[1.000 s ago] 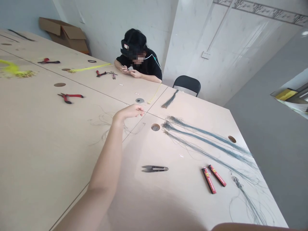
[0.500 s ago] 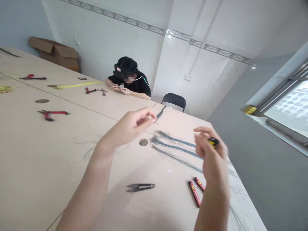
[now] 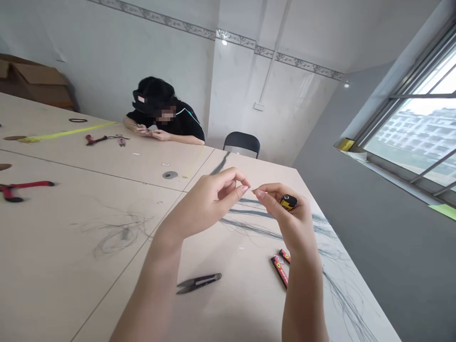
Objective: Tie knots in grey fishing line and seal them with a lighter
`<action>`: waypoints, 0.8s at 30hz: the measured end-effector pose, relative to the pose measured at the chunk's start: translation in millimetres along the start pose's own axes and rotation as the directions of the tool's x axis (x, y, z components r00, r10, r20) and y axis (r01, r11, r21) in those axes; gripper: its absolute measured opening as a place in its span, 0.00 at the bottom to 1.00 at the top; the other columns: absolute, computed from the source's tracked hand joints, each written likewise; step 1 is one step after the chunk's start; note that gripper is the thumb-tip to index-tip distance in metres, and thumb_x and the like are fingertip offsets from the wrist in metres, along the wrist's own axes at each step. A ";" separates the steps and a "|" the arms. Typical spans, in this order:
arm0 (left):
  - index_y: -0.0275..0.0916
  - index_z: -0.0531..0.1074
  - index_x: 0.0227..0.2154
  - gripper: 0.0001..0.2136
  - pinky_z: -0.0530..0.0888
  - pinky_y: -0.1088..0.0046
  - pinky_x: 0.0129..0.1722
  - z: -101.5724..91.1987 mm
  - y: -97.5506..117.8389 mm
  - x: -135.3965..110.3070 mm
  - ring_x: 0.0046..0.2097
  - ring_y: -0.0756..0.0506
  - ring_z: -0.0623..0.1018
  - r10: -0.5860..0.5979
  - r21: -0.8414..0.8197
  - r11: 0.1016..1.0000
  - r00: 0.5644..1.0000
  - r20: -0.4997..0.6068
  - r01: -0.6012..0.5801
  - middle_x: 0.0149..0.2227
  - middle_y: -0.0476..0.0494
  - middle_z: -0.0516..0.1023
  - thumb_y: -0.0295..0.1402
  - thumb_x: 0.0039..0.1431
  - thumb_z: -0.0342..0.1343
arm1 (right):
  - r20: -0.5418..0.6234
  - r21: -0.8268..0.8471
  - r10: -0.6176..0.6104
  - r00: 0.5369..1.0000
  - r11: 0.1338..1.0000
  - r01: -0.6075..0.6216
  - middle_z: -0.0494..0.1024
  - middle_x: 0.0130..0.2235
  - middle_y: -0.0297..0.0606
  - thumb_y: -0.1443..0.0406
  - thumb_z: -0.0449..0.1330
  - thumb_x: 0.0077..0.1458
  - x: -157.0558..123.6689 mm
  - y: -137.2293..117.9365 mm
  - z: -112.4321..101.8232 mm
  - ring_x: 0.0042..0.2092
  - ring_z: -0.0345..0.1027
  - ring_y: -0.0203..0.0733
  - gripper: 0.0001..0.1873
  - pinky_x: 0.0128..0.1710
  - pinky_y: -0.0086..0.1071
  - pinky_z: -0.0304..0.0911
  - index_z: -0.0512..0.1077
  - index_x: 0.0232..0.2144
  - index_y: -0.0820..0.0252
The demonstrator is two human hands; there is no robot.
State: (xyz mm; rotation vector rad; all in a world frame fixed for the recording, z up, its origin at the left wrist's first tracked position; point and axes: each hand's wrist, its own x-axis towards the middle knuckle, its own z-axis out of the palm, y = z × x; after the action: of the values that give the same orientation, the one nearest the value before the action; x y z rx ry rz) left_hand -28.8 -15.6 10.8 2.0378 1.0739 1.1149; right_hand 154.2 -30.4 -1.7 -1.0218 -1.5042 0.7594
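Note:
My left hand is raised above the table, thumb and forefinger pinched on something too small to make out. Close to its fingertips, the thumb and forefinger of my right hand are also pinched together. A yellow and black lighter is held within the curled fingers of my right hand. Below both hands, bundles of blue-grey thread lie side by side, partly hidden by my fingers. Black thread snips rest on the table in front of me. Red lighters lie beside my right forearm.
Loose threads spread over the left of the table, with red-handled pliers beyond. More strands run along the right edge. A co-worker sits across the table, near a black chair. A cardboard box stands at far left.
My right hand has moved left and its fingertips have come close to those of my left hand. The lighter stays in it. The view has turned to the right.

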 end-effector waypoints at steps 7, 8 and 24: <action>0.45 0.75 0.36 0.07 0.60 0.77 0.22 4.7 -10.0 10.3 0.23 0.52 0.61 -0.004 0.035 0.999 1.000 0.029 0.003 0.19 0.56 0.58 0.39 0.64 0.54 | -0.018 -0.047 0.028 0.999 0.999 -0.028 0.61 0.21 0.29 0.61 0.65 0.57 5.1 2.6 -3.9 0.25 0.53 0.32 0.08 0.23 0.28 0.49 0.78 0.28 0.57; 0.46 0.75 0.36 0.07 0.60 0.77 0.22 4.2 -11.2 10.5 0.23 0.52 0.61 -0.010 0.042 0.999 0.999 0.032 0.009 0.19 0.56 0.58 0.39 0.64 0.55 | -0.014 -0.055 0.026 1.000 0.998 -0.026 0.60 0.21 0.29 0.61 0.65 0.57 5.7 3.4 -4.1 0.25 0.54 0.32 0.07 0.23 0.28 0.50 0.78 0.28 0.57; 0.48 0.79 0.33 0.06 0.59 0.76 0.22 4.2 -14.2 13.1 0.21 0.52 0.60 -0.014 0.093 0.996 1.000 0.004 0.013 0.18 0.55 0.56 0.40 0.60 0.58 | 0.056 -0.084 0.073 0.996 0.994 -0.068 0.65 0.22 0.31 0.60 0.65 0.57 6.6 4.8 -3.8 0.25 0.55 0.33 0.09 0.21 0.28 0.48 0.77 0.27 0.57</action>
State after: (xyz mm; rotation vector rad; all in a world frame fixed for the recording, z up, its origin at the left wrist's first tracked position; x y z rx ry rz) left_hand -26.2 2.4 3.1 2.1007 1.1548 1.0708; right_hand 158.8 -22.7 -2.5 -1.1270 -1.5674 0.7889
